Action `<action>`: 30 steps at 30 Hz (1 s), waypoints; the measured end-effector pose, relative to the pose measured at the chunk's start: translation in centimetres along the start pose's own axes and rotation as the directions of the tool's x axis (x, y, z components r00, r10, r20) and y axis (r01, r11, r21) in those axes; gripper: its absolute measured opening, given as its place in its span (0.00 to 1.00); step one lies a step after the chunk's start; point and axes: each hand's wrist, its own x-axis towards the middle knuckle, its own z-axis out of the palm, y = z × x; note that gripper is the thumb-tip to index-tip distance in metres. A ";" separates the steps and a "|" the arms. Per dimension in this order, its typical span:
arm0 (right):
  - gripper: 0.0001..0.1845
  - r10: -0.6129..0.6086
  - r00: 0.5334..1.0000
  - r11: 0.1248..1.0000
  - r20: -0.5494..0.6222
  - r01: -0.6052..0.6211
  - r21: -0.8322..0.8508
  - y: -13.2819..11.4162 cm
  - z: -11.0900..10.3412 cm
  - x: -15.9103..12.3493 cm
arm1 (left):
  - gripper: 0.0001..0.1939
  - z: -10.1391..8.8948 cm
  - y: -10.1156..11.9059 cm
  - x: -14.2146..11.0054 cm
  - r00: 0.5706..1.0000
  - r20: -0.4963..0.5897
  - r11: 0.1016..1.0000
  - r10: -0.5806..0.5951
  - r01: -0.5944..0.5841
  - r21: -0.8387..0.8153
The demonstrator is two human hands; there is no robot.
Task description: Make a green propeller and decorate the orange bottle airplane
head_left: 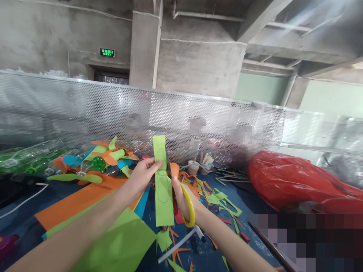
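A green paper strip (163, 204) with drawn oval outlines stands upright in front of me. My left hand (147, 169) pinches it at its left edge, near the middle. My right hand (181, 196) is closed around a pair of scissors with yellow handles (190, 211). Their dark blades point upward along the strip's right edge, where a cut notch shows. Part of the blades is hidden behind the paper. Below the strip lie a small green scrap (164, 240) and a marker (200, 233).
Orange sheets (68, 200) and green sheets (119, 241) lie at the left. Behind them are plastic bottles (42, 158) and paper propellers (75, 177). Offcuts (221, 200) spread to the right, beside a red plastic bag (297, 181). A perforated metal panel (176, 109) closes off the back.
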 end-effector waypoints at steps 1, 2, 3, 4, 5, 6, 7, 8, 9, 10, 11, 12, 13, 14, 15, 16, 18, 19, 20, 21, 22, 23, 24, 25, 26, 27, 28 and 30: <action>0.33 0.012 1.000 1.000 0.006 -0.012 -0.002 -0.1 0.0 0.0 | 0.11 0.0 0.0 0.0 1.000 0.002 1.000 0.002 -0.002 0.002; 0.33 0.020 1.000 1.000 0.009 -0.020 -0.002 -0.1 0.0 0.0 | 0.11 0.0 0.0 0.0 1.000 0.004 1.000 0.003 -0.003 0.003; 0.33 0.019 1.000 1.000 0.006 -0.019 -0.001 -0.1 0.0 0.0 | 0.12 -0.1 0.0 0.0 1.000 0.005 1.000 0.004 -0.004 0.002; 0.33 0.016 1.000 1.000 0.001 -0.016 -0.001 -0.1 0.1 0.0 | 0.12 -0.1 0.0 0.0 1.000 0.007 1.000 0.005 -0.005 0.002; 0.33 0.013 1.000 1.000 -0.005 -0.013 -0.001 -0.1 0.1 0.0 | 0.12 -0.1 0.0 0.0 1.000 0.009 1.000 0.004 -0.004 0.000; 0.33 0.010 1.000 1.000 -0.015 -0.010 -0.001 0.0 0.1 0.0 | 0.12 -0.1 -0.1 0.1 1.000 0.010 1.000 0.004 -0.004 -0.002; 0.33 0.007 1.000 1.000 -0.026 -0.007 -0.001 0.0 0.2 0.1 | 0.12 -0.1 -0.1 0.1 1.000 0.011 1.000 0.003 -0.003 -0.003; 0.33 0.002 0.999 1.000 -0.036 -0.002 0.000 0.1 0.2 0.1 | 0.12 -0.1 -0.1 0.1 1.000 0.012 1.000 0.001 -0.001 -0.005; 0.33 -0.003 0.999 1.000 -0.046 0.003 0.000 0.2 0.3 0.1 | 0.11 -0.2 -0.1 0.1 1.000 0.011 1.000 0.000 0.001 -0.006; 0.34 -0.008 0.998 1.000 -0.056 0.008 -0.002 0.2 0.3 0.0 | 0.11 -0.1 -0.1 0.1 1.000 0.010 1.000 -0.002 0.002 -0.008; 0.34 -0.011 0.998 1.000 -0.066 0.010 -0.007 0.3 0.4 0.0 | 0.10 -0.1 -0.1 0.1 1.000 0.009 1.000 -0.003 0.003 -0.010; 0.34 -0.012 0.997 1.000 -0.077 0.011 -0.015 0.3 0.4 -0.1 | 0.10 -0.1 0.0 0.1 1.000 0.007 1.000 -0.005 0.005 -0.012; 0.34 -0.013 0.996 1.000 -0.085 0.011 -0.024 0.3 0.4 -0.1 | 0.10 -0.1 0.0 0.0 1.000 0.004 1.000 -0.006 0.006 -0.014; 0.34 -0.012 0.996 0.999 -0.090 0.009 -0.030 0.4 0.4 -0.2 | 0.09 0.0 0.1 0.0 1.000 0.002 1.000 -0.008 0.008 -0.017; 0.35 -0.009 0.996 0.999 -0.091 0.006 -0.033 0.4 0.5 -0.2 | 0.09 0.0 0.1 0.0 1.000 0.001 1.000 -0.010 0.010 -0.020; 0.35 -0.007 0.996 0.999 -0.089 0.004 -0.032 0.4 0.5 -0.3 | 0.09 0.0 0.1 0.0 1.000 0.002 1.000 -0.013 0.013 -0.023; 0.36 -0.007 0.996 1.000 -0.086 0.004 -0.029 0.4 0.5 -0.4 | 0.09 0.0 0.2 -0.1 1.000 0.005 0.999 -0.018 0.018 -0.030; 0.36 -0.006 0.996 1.000 -0.085 0.004 -0.026 0.4 0.5 -0.4 | 0.09 0.0 0.2 0.0 1.000 0.007 0.999 -0.020 0.021 -0.034; 0.36 -0.005 0.996 1.000 -0.086 0.003 -0.023 0.4 0.4 -0.5 | 0.09 0.1 0.2 0.0 1.000 0.008 0.999 -0.023 0.023 -0.037; 0.36 -0.004 0.996 1.000 -0.087 0.003 -0.020 0.4 0.4 -0.5 | 0.09 0.1 0.2 0.0 1.000 0.009 0.999 -0.026 0.026 -0.040; 0.36 -0.003 0.996 1.000 -0.089 0.001 -0.018 0.4 0.4 -0.5 | 0.09 0.1 0.2 -0.1 1.000 0.010 0.999 -0.029 0.029 -0.043; 0.36 0.000 0.996 1.000 -0.089 -0.001 -0.017 0.4 0.4 -0.5 | 0.09 0.1 0.2 -0.1 0.999 0.011 0.998 -0.032 0.032 -0.045; 0.36 0.003 0.996 1.000 -0.089 -0.004 -0.017 0.4 0.4 -0.4 | 0.09 0.1 0.3 -0.1 0.999 0.012 0.998 -0.035 0.035 -0.047; 0.36 0.006 0.996 1.000 -0.091 -0.008 -0.019 0.4 0.4 -0.4 | 0.09 0.1 0.3 -0.1 0.999 0.012 0.998 -0.038 0.038 -0.050; 0.36 0.009 0.996 1.000 -0.092 -0.011 -0.023 0.4 0.4 -0.4 | 0.09 0.1 0.4 -0.1 0.999 0.013 0.998 -0.040 0.041 -0.052; 0.36 0.012 0.995 0.999 -0.094 -0.015 -0.030 0.4 0.4 -0.3 | 0.09 0.1 0.4 -0.2 0.999 0.013 0.998 -0.043 0.044 -0.054; 0.36 0.014 0.995 0.999 -0.098 -0.018 -0.037 0.4 0.4 -0.3 | 0.09 0.1 0.5 -0.2 0.999 0.012 0.997 -0.045 0.046 -0.055; 0.36 0.015 0.994 0.998 -0.105 -0.021 -0.054 0.5 0.4 -0.2 | 0.09 0.2 0.6 -0.2 0.999 0.010 0.997 -0.048 0.049 -0.058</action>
